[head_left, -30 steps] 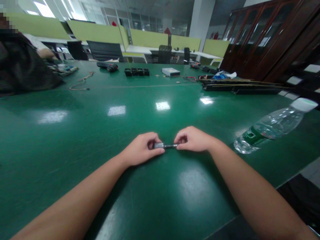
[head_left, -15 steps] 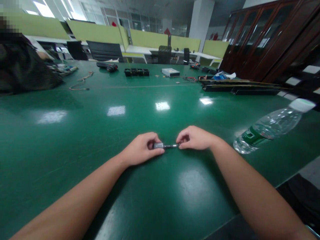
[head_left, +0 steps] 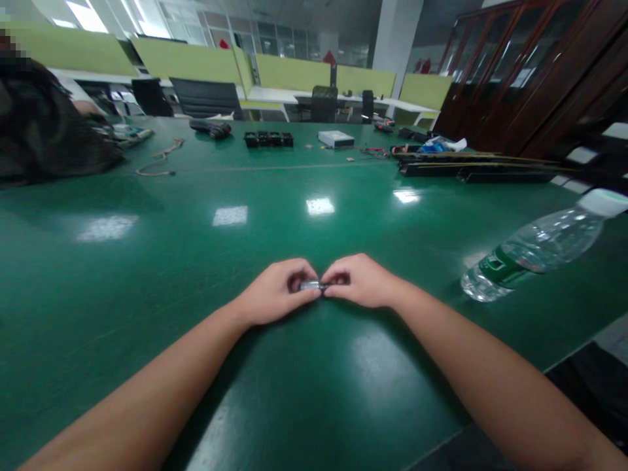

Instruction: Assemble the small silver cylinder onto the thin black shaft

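A small silver cylinder [head_left: 309, 285] lies low over the green table [head_left: 294, 366], gripped between the thumb and fingers of my left hand [head_left: 279, 292]. Just to its right, my right hand [head_left: 360, 281] pinches the dark thin shaft at the cylinder's end. The fingertips of both hands nearly meet there, and they cover most of the shaft.
A clear plastic bottle [head_left: 540, 248] stands tilted-looking at the right. Black bars [head_left: 441, 169], a white box [head_left: 336, 139], a black block [head_left: 269, 139] and a cable [head_left: 159, 157] lie at the back. A person in dark clothing [head_left: 44, 124] is at the far left.
My right hand has moved left along the shaft, up to the end of the silver cylinder. Less of the shaft shows. My left hand has stayed in place.
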A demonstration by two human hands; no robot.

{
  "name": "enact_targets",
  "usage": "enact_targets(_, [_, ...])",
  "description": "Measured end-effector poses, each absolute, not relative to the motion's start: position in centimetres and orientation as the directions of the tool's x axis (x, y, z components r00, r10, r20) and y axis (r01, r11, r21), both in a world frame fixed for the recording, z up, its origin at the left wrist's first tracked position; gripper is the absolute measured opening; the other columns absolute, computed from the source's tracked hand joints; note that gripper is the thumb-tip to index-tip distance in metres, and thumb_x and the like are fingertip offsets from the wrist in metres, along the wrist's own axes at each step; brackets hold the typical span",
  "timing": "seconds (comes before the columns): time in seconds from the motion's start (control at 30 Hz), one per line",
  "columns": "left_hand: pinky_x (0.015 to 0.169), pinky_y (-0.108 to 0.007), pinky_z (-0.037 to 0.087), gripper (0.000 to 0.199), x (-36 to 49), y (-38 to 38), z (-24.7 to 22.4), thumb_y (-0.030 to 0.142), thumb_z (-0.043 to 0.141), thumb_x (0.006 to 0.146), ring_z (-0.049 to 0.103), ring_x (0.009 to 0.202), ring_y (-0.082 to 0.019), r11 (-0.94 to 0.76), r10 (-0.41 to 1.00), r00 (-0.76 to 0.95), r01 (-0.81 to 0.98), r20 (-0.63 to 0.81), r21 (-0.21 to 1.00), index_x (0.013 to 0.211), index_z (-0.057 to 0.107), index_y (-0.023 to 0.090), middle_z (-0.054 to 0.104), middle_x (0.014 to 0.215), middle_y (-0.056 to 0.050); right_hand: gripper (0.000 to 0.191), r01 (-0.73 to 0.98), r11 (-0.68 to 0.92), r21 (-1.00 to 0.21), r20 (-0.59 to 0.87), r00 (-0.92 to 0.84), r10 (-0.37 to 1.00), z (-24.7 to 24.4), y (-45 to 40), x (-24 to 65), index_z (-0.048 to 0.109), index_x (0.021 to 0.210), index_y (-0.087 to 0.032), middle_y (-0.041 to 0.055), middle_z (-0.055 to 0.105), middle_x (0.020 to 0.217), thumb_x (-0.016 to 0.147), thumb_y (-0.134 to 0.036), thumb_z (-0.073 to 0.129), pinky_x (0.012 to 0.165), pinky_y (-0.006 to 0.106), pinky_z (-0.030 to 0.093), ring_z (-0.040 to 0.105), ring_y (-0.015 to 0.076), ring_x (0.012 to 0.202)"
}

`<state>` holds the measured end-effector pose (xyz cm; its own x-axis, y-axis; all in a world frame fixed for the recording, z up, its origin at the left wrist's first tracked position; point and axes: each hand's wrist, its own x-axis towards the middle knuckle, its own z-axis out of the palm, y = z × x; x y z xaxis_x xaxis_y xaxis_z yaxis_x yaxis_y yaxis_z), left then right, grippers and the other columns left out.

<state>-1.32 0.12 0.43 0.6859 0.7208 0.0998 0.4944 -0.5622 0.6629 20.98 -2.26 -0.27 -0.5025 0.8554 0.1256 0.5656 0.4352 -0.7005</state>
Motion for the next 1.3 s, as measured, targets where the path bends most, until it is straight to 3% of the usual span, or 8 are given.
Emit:
enact_targets(0.77, [0.057,-0.023,0.039,0.026,-1.26,0.15,0.30,0.039,0.068,0.079,0.053,0.064,-0.014,-0.543,0.733,0.676,0.511,0.078,0.666,0.093,0.066,0.017,0.060,0.073,0.001,0.021,0.583,0.520,-0.624,0.163,-0.554,0.816,-0.14,-2.34,21.30,0.074,0.098,-0.017,0.0019,0.070,0.086,0.077,-0.016,0.071,0.070,0.022,0.044,0.061,0.0116,0.074])
enact_targets(1.3, [0.060,-0.024,0.039,0.024,-1.15,0.03,0.43,0.037,0.068,0.079,0.053,0.066,-0.015,-0.543,0.738,0.669,0.515,0.085,0.663,0.092,0.066,0.017,0.060,0.074,0.001,0.017,0.582,0.502,-0.639,0.154,-0.542,0.826,0.28,-2.49,21.26,0.075,0.094,-0.016,0.0022,0.071,0.084,0.077,-0.018,0.072,0.068,0.022,0.044,0.061,0.0114,0.073])
